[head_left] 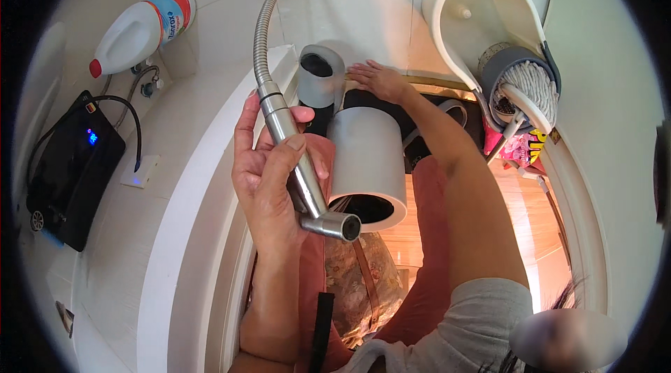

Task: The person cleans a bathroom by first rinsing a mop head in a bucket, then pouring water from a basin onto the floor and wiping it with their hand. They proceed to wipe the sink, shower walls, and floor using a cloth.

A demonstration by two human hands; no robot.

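My left hand (pixel 262 177) is wrapped around a metal handheld sprayer (pixel 297 156). The sprayer's short angled nozzle points to the lower right, and a flexible metal hose (pixel 263 30) runs up from its other end. Beyond it, my right hand (pixel 376 81) is stretched out with its fingers extended, low over the tiles; I cannot tell whether it touches them. Just left of those fingers is a small grey cylindrical container (pixel 320 79) with a dark opening. A larger pale grey cylinder (pixel 368 156) lies between my knees, its dark open end toward me.
A mop bucket (pixel 437 16) with a string mop (pixel 528 90) stands at the right, beside a pink packet (pixel 514 148). At the left are a white bottle with a red cap (pixel 133 37) and a black wall unit (pixel 73 170). A white door frame (pixel 189 198) curves along my left.
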